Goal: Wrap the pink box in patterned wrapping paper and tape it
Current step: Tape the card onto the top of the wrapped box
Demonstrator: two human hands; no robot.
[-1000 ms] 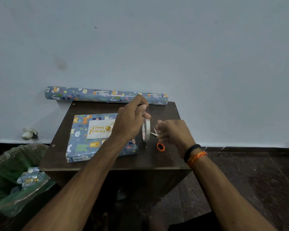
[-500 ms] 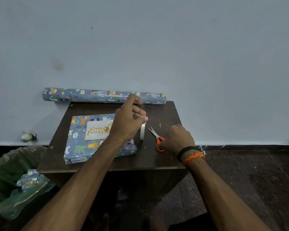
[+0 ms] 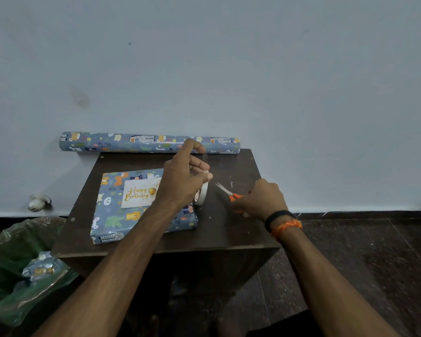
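Note:
The box [image 3: 122, 215] lies on the small dark table [image 3: 231, 229], fully covered in blue animal-pattern paper, with a white "Happy Birthday" card [image 3: 137, 194] on top. My left hand [image 3: 184, 177] holds a tape roll [image 3: 202, 194] upright just right of the box, with a clear strip pulled up to my raised index finger. My right hand [image 3: 260, 200] grips orange-handled scissors [image 3: 230, 193], blades pointing up-left toward the tape. The pink of the box is hidden.
A roll of the same wrapping paper [image 3: 148, 142] lies along the table's far edge against the wall. A green bin bag [image 3: 20, 271] with paper scraps stands at the lower left. Dark tiled floor lies to the right.
My right hand came down onto the scissors and has lifted them off the table. My left hand raised its index finger, stretching a strip of tape from the roll.

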